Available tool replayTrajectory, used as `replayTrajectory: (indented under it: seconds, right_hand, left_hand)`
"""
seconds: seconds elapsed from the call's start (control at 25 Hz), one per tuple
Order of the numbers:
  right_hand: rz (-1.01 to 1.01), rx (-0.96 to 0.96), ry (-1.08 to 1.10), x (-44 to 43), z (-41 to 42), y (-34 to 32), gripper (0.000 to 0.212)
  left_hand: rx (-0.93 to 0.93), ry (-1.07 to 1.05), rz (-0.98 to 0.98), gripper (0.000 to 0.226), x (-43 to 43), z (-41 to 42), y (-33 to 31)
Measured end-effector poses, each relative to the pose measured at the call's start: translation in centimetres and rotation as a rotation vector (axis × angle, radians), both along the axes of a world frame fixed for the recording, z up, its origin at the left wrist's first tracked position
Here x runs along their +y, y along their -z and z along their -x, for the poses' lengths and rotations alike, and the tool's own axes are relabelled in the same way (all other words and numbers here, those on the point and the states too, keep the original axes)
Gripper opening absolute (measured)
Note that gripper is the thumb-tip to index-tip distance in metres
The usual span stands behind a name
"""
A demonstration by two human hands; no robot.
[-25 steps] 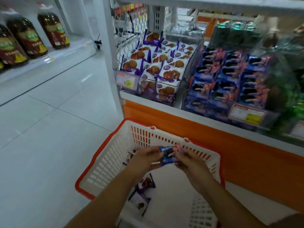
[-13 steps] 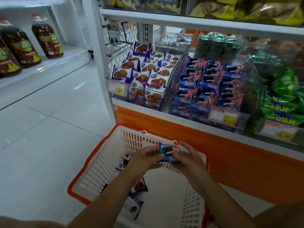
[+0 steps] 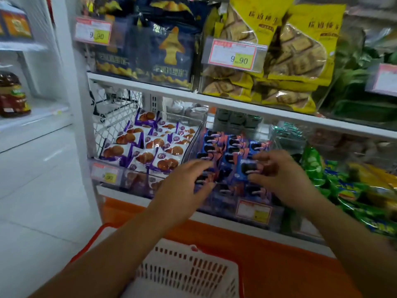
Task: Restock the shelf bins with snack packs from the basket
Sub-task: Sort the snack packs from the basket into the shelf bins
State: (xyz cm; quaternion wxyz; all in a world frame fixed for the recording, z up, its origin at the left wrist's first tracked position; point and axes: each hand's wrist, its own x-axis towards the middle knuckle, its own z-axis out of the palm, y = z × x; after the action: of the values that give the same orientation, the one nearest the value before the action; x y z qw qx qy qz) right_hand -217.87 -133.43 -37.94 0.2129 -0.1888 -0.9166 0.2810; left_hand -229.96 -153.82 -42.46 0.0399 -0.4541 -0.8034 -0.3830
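At frame center, both hands reached into the blue-pack bin (image 3: 234, 147); the right hand (image 3: 279, 179) gripped 1 pack (image 3: 247, 168), the left hand (image 3: 189, 186) clasped another (image 3: 204, 177).

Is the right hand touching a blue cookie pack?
Touching. Head view: right hand has its fingertips on a blue cookie pack over the clear bin.

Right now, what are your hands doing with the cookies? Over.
Both hands at the blue cookie bin. Right hand pinching a blue pack. Left hand on packs, grip unclear. Nothing blocking.
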Motion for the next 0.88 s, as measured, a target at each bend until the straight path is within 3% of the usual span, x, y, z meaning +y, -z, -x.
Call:
replayTrajectory:
  seconds: [0.08,0.16,0.28,0.6,0.72,0.88]
  right_hand:
    - [-0.193,-0.066,0.132,4.2,2.1,-1.7,0.039]
    - [-0.274,-0.132,0.188,7.8,4.7,-2.1,0.033]
    - [-0.32,-0.242,0.204,11.5,8.3,-0.9,0.029]
    - [-0.52,-0.659,0.201,14.7,11.8,0.7,0.051]
    - [-0.657,-0.704,0.199,14.9,11.8,0.2,0.059]
    - [-0.761,-0.701,0.197,13.5,11.1,-0.1,0.05]
  left_hand:
    - [0.38,-0.098,0.144,0.062,0.7,3.1,0.2]
    - [0.551,-0.128,0.234,0.065,0.9,6.0,1.5]
    - [0.566,-0.118,0.317,0.063,1.2,8.3,3.4]
    - [0.615,-0.101,0.21,0.054,1.7,9.3,5.0]
    - [0.618,-0.099,0.205,0.053,1.8,9.4,5.1]
    - [0.618,-0.102,0.173,0.053,1.8,9.0,5.2]
